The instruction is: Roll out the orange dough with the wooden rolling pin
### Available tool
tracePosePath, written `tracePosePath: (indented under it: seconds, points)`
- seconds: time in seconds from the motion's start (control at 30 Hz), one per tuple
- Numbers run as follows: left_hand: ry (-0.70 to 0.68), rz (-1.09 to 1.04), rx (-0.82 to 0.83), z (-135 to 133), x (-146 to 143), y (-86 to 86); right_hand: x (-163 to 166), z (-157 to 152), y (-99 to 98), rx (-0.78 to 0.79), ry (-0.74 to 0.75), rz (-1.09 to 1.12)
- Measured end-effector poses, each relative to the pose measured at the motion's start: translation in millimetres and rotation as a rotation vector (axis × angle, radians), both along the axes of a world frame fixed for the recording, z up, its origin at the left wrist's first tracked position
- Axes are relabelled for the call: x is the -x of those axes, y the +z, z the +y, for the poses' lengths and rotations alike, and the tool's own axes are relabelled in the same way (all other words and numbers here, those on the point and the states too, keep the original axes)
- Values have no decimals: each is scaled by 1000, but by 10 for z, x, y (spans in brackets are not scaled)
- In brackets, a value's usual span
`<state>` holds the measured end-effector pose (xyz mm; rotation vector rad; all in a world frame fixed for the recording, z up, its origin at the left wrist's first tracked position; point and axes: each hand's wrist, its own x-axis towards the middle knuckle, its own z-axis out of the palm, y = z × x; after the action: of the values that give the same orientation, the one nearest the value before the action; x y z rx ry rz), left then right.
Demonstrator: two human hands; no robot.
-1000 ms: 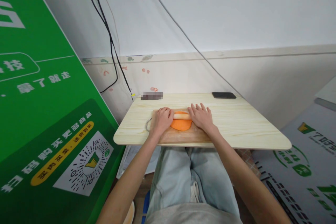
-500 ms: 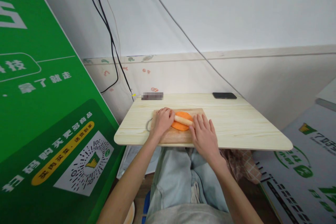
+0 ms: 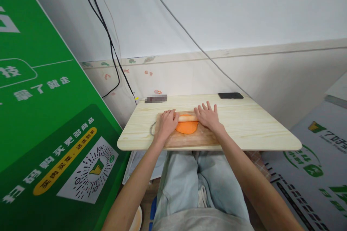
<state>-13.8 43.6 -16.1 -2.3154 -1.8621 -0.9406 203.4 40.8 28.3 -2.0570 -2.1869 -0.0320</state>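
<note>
A pale wooden rolling pin (image 3: 187,118) lies crosswise over the far part of a flat orange sheet of dough (image 3: 186,127). The dough rests on a wooden cutting board (image 3: 189,140) with a metal ring handle at its left. My left hand (image 3: 168,121) is curled over the pin's left end. At the pin's right end my right hand (image 3: 208,115) presses down with its palm, fingers stretched out and spread. Both ends of the pin are hidden under my hands.
The board sits on a light wood-grain table (image 3: 252,126). A black phone (image 3: 230,95) lies at its back right, and a blurred dark object (image 3: 155,98) at the back left. A green printed panel (image 3: 81,115) stands left; cables (image 3: 111,43) run down the wall.
The rolling pin has moved away from me, from the dough's middle to its far part, and lies more level. My right hand has moved forward with its fingers spread wider.
</note>
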Motion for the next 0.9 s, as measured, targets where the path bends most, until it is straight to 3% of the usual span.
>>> tracePosePath:
  seconds: [0.17, 0.47, 0.57, 0.67, 0.9]
  points:
    - [-9, 5, 6, -2, 0, -3, 5, -20, -35, -36, 13, -19]
    - [-13, -36, 0, -3, -9, -37, 74, -905, -490, -361, 40, 58]
    - [-21, -37, -8, 2, -9, -41, 116, -1045, -564, -398, 55, 71]
    - [-32, -31, -7, 4, -6, -31, 98, -932, -472, -311, 35, 76]
    - [-28, -3, -16, -5, 8, -4, -19, -167, -82, -39, -2, 29]
